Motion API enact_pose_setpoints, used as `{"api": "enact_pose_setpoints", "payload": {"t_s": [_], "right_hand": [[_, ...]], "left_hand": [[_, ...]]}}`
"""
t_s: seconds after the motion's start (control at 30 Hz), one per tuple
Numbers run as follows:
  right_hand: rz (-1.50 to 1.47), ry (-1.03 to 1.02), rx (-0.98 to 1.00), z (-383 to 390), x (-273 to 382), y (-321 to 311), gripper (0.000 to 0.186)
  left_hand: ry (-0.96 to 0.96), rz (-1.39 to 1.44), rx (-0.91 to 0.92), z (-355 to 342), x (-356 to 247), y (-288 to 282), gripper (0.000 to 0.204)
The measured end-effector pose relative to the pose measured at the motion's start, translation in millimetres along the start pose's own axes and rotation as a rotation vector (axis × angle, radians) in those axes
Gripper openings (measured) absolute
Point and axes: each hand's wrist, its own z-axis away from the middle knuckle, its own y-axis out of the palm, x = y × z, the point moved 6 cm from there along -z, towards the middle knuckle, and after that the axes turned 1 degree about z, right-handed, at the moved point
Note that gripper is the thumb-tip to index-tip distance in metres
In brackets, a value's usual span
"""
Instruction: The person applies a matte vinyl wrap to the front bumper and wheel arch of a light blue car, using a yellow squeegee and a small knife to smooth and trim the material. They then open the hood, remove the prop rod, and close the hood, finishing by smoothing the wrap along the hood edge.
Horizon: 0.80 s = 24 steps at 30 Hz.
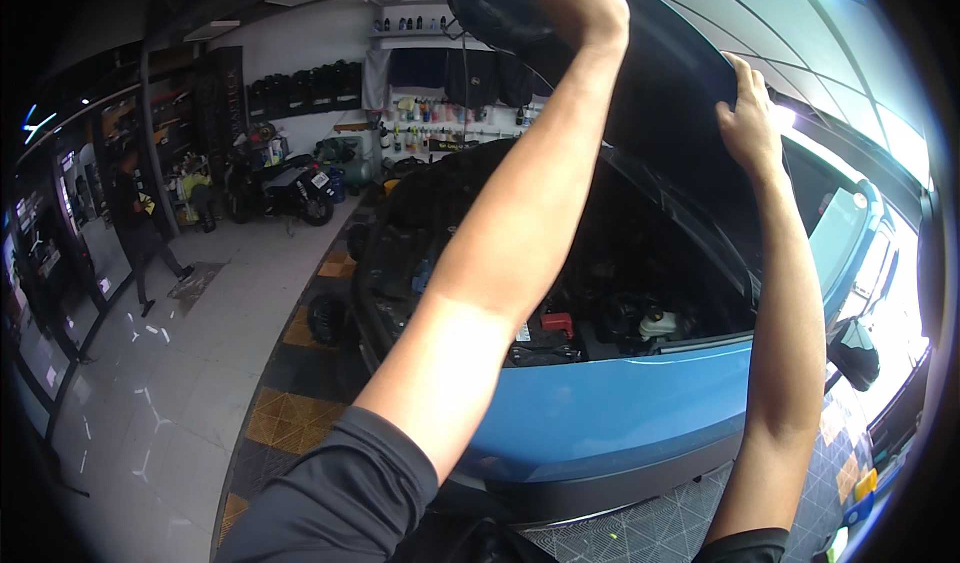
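Observation:
Both my arms are raised to the lifted hood [665,73] of a blue car, whose dark underside hangs over the engine bay. At the top of the picture, my left hand [582,5] is bent and closed at the hood, its fingertips partly cut off by the frame. Farther right, my right hand [752,121] grips the hood's side edge, with fingers over it and thumb on the inner side. Below, the open engine bay shows a red cover [557,324] and a pale fluid reservoir [657,324]. The blue fender [610,403] is nearest to me.
A motorcycle [285,188] stands at the back left, by shelves of bottles [440,113]. Another person [140,218] walks near the glass doors at left. The car's side mirror [855,353] juts out at right. Patterned tiles [290,418] lie beside the car.

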Motion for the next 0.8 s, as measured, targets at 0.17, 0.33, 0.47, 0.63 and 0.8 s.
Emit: {"api": "enact_pose_setpoints", "payload": {"t_s": [0.17, 0.33, 0.47, 0.63, 0.8], "right_hand": [[0.032, 0.003, -0.018, 0, -1, 0, 0.067], [0.039, -0.003, -0.041, -1, 0, 2, 0.066], [0.026, -0.017, -0.027, -1, 1, 1, 0.066], [0.030, -0.010, -0.029, 1, 2, 0, 0.066], [0.025, -0.003, -0.017, 0, 2, 2, 0.067]], "left_hand": [[-0.520, 0.343, 0.298, -19, 35, 5, 0.017], [-0.927, 0.726, 0.267, -25, 38, 14, 0.025], [-0.903, 0.616, 0.390, -32, 43, 16, 0.020], [-0.812, 0.501, 0.525, -37, 55, 22, 0.010], [-0.678, 0.409, 0.550, -34, 53, 28, 0.020]]}}
